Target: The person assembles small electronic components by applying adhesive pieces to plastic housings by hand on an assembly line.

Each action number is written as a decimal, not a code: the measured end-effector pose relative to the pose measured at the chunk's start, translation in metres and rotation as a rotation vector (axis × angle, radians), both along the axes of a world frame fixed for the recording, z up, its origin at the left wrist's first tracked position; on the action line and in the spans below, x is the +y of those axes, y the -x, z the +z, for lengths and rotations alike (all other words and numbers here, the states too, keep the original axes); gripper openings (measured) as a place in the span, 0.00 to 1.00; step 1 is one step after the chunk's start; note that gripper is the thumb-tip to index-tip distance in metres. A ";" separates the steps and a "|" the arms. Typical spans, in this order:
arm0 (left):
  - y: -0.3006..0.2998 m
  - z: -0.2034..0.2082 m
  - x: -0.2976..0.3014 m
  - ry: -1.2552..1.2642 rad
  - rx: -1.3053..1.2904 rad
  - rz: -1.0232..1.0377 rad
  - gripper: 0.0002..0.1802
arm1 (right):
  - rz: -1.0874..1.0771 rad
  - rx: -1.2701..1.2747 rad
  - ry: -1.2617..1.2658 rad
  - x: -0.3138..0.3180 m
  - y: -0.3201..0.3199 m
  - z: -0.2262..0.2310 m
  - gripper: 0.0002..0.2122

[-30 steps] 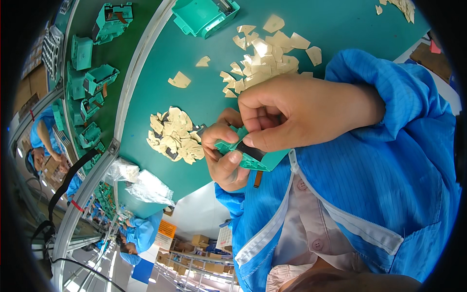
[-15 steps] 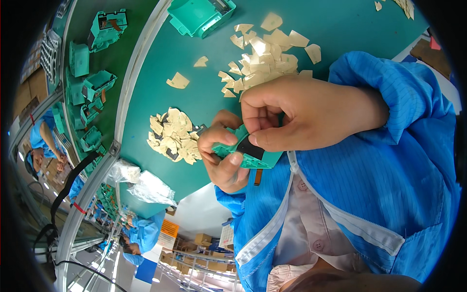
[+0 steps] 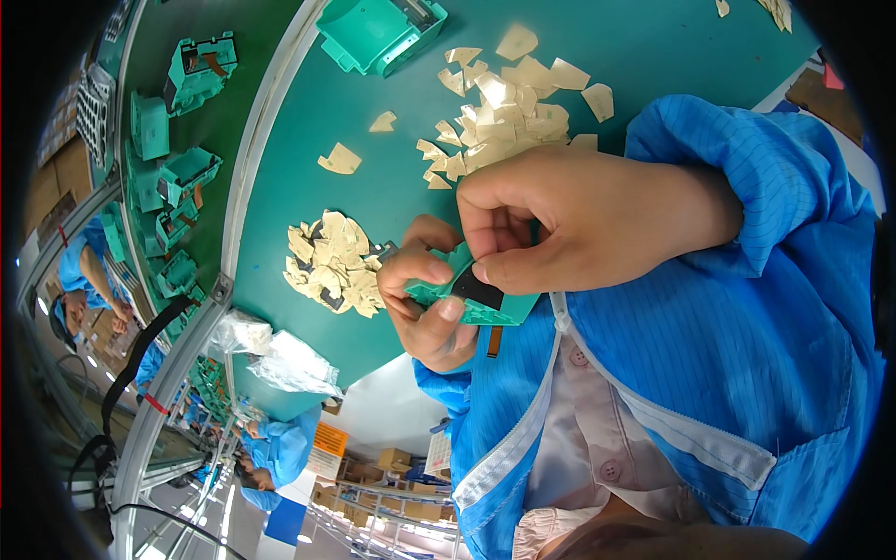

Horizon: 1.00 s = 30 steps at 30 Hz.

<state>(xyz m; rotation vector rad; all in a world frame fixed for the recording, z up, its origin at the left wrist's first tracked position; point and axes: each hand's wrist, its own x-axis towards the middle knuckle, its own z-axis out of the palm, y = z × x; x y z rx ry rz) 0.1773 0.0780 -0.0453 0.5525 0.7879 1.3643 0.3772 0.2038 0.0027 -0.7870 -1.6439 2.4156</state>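
My left hand [image 3: 425,303] grips a green plastic housing [image 3: 525,308] in front of my chest, fingers and thumb wrapped around its end. A black patch [image 3: 478,291] lies on the housing's face, and a brown ribbon cable [image 3: 495,342] hangs from its lower edge. My right hand [image 3: 569,219] is closed in a pinch at the upper edge of that black patch; what its fingertips hold is hidden. Just beyond the right hand lies a loose heap of cream paper pieces [image 3: 509,121]. Left of my left hand sits a second pile of crumpled cream pieces [image 3: 334,261] with dark bits in it.
Another green housing [image 3: 378,37] stands at the table's far edge. Past a metal rail [image 3: 245,159], several green housings [image 3: 191,173] line a green belt. Clear plastic bags [image 3: 294,362] lie at the left corner. People in blue [image 3: 280,443] are farther off.
Both hands and the housing stay nearly in place, the right fingertips still at the black patch. The view has shifted very slightly.
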 end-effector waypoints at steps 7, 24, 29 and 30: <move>0.003 0.000 0.001 -0.023 0.036 0.003 0.15 | -0.027 0.012 -0.015 -0.002 0.003 -0.003 0.06; 0.000 0.022 0.001 -0.113 0.081 0.136 0.14 | 0.066 0.097 0.467 -0.006 0.014 -0.002 0.22; -0.004 0.030 0.003 -0.083 -0.007 0.268 0.14 | 0.160 0.047 0.319 -0.004 0.021 0.017 0.18; 0.002 0.029 0.002 -0.139 -0.061 0.208 0.16 | 0.157 0.061 0.299 -0.004 0.022 0.020 0.18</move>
